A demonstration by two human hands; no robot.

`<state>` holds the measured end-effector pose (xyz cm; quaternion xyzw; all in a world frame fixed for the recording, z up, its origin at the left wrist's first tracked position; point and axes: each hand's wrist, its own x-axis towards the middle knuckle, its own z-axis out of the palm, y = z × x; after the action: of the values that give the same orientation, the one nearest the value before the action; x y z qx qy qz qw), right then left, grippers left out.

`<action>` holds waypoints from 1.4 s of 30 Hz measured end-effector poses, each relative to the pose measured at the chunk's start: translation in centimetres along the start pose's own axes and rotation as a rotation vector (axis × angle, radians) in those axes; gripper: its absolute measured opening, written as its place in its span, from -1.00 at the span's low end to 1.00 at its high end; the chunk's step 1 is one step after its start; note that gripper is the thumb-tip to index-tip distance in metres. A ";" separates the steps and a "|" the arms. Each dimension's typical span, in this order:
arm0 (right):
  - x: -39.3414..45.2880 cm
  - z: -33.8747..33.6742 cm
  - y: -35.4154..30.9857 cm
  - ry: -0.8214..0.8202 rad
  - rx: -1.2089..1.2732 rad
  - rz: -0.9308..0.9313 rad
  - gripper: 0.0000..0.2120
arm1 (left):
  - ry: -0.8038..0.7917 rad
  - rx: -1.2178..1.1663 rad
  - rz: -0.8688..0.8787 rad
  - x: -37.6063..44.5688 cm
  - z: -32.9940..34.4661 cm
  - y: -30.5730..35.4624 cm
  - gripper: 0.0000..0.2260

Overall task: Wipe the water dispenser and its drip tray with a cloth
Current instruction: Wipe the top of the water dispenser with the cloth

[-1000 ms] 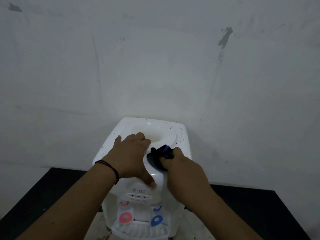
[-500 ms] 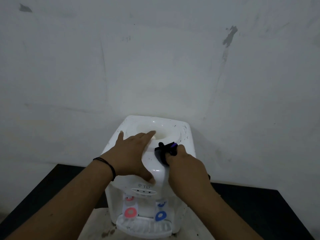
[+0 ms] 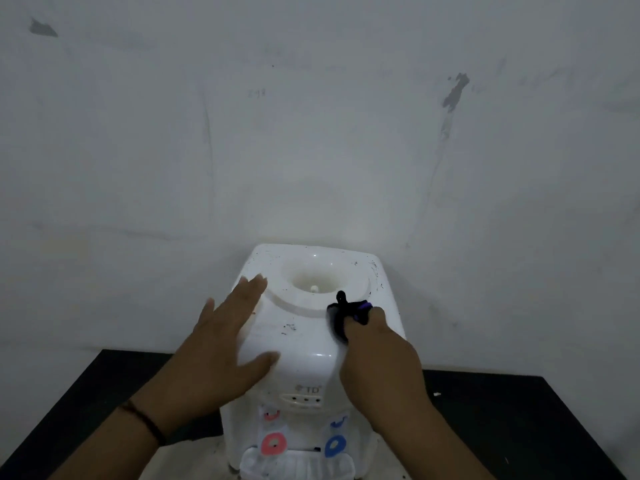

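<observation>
1. The white water dispenser (image 3: 311, 341) stands at the middle of the view, on a pale mat or sheet whose nature I cannot tell, at the far side of a black counter (image 3: 519, 427) and close against the wall (image 3: 311, 133).

2. The right hand (image 3: 377, 355) is closed around a bunched dark cloth (image 3: 346, 315) with a purple edge – it presses the cloth onto the right side of the dispenser's top, just beside the round bottle well.

3. The left hand (image 3: 225, 344) lies open and flat on the left shoulder of the dispenser, fingers spread and thumb on the front slope; it grips nothing and looks to be steadying the body. A dark band sits on that wrist.

4. Progress, as I judge it: the work is on the top only. Dark specks show along the far rim, at the right corner and on the front slope, so the top is not yet clean.

5. Left to do, by the look of it – the front panel, the red tap (image 3: 273, 443) and blue tap (image 3: 334, 445), the sides, and the drip tray (image 3: 298, 467) at the near bottom edge, which the cloth is nowhere near.

6. The room is dim. The wall is pale and scuffed, with a dark smear high on the right and another at far upper left. A small pale scrap lies on the counter to the right.
</observation>
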<state>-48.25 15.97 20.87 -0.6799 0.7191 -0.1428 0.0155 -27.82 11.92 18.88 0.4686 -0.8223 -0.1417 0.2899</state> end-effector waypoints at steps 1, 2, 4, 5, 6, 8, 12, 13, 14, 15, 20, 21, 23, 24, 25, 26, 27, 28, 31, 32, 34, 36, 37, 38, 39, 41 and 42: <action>0.0 0.4 -1.0 -0.014 0.027 -0.010 -0.57 | 0.089 -0.056 0.003 -0.2 0.3 -0.2 -0.26; 0.0 0.8 -2.1 -0.034 0.053 -0.036 -0.57 | 0.181 -0.111 -0.001 -0.3 0.5 -0.3 -0.33; 0.2 1.3 -4.1 -0.060 0.082 -0.097 -0.60 | 0.341 -0.219 -0.029 -0.4 0.9 -0.1 -0.43; 0.4 1.3 -4.8 -0.072 0.095 -0.109 -0.61 | 0.394 -0.259 -0.038 -0.5 0.9 0.0 -0.46; 0.7 1.2 -5.0 -0.087 0.123 -0.121 -0.63 | 0.429 -0.282 -0.050 -0.7 0.9 0.2 -0.47; 1.1 0.7 -4.3 -0.121 0.246 -0.130 -0.63 | 0.455 -0.319 -0.057 -1.2 0.8 -0.1 -0.50; 0.2 -0.4 -1.0 0.078 0.304 0.013 -0.56 | 0.431 -0.346 -0.028 -2.2 0.4 -2.1 -0.62; -0.2 -0.4 -0.6 0.136 0.199 0.073 -0.57 | 0.421 -0.344 -0.036 -2.4 0.3 -2.6 -0.61; -0.4 -0.1 -0.6 0.164 0.094 0.123 -0.57 | 0.415 -0.344 -0.047 -2.5 0.4 -3.1 -0.59; -0.6 0.3 -0.9 0.167 0.021 0.158 -0.56 | 0.412 -0.345 -0.050 -2.6 0.4 -3.5 -0.58; -0.3 2.9 -4.9 0.168 0.048 0.156 -0.53 | 0.443 -0.361 -0.016 -2.9 1.0 -4.5 -0.70; -0.3 3.1 -5.9 0.164 0.079 0.131 -0.53 | 0.461 -0.378 -0.009 -3.0 1.2 -4.4 -0.72; -0.4 3.7 -7.7 0.143 0.138 0.068 -0.52 | 0.505 -0.412 0.021 -3.1 1.5 -3.8 -0.74; -0.5 4.0 -8.3 0.134 0.174 0.026 -0.53 | 0.522 -0.438 0.032 -3.3 1.6 -3.3 -0.74; -0.6 4.2 -8.6 0.125 0.244 -0.014 -0.54 | 0.533 -0.474 0.033 -3.5 1.6 -2.8 -0.74; -0.9 4.3 -8.8 0.107 0.357 -0.036 -0.56 | 0.538 -0.518 0.025 -3.8 1.5 -2.3 -0.75; -1.2 4.2 -8.8 0.098 0.502 -0.032 -0.57 | 0.537 -0.568 0.013 -4.1 1.5 -1.9 -0.77; -1.6 3.8 -8.7 0.113 0.657 -0.006 -0.61 | 0.527 -0.623 -0.002 -4.4 1.3 -1.4 -0.79; -3.1 2.5 -8.7 0.204 0.960 0.113 -0.73 | 0.443 -0.731 -0.033 -5.3 0.8 -0.1 -0.76; -3.6 2.4 -8.9 0.185 1.043 0.139 -0.74 | 0.400 -0.741 -0.028 -5.4 0.6 0.4 -0.73; -4.3 2.2 -9.8 0.098 1.225 0.167 -0.76 | 0.310 -0.752 -0.012 -5.4 0.2 1.3 -0.69; -4.7 2.2 -10.8 0.024 1.444 0.184 -0.79 | 0.289 -0.729 0.005 -5.2 -0.2 1.6 -0.75; -4.8 2.2 -11.1 0.003 1.579 0.205 -0.80 | 0.294 -0.728 0.000 -5.0 -0.4 1.6 -0.82; -4.8 2.0 -11.4 -0.020 1.687 0.224 -0.76 | 0.301 -0.728 -0.016 -4.8 -0.6 1.4 -0.86; -4.9 1.9 -11.5 -0.050 1.753 0.226 -0.68 | 0.315 -0.715 -0.032 -4.7 -0.6 0.9 -0.84; -4.5 2.0 -11.2 -0.121 1.697 0.222 -0.60 | 0.348 -0.662 -0.051 -4.3 -0.7 0.1 -0.78; -4.3 1.9 -11.0 -0.149 1.606 0.233 -0.61 | 0.356 -0.636 -0.052 -4.1 -0.8 -0.2 -0.77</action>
<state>-36.77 19.45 20.85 -0.3900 0.4606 -0.5669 0.5607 -25.56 15.33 17.99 0.3932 -0.6614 -0.3141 0.5561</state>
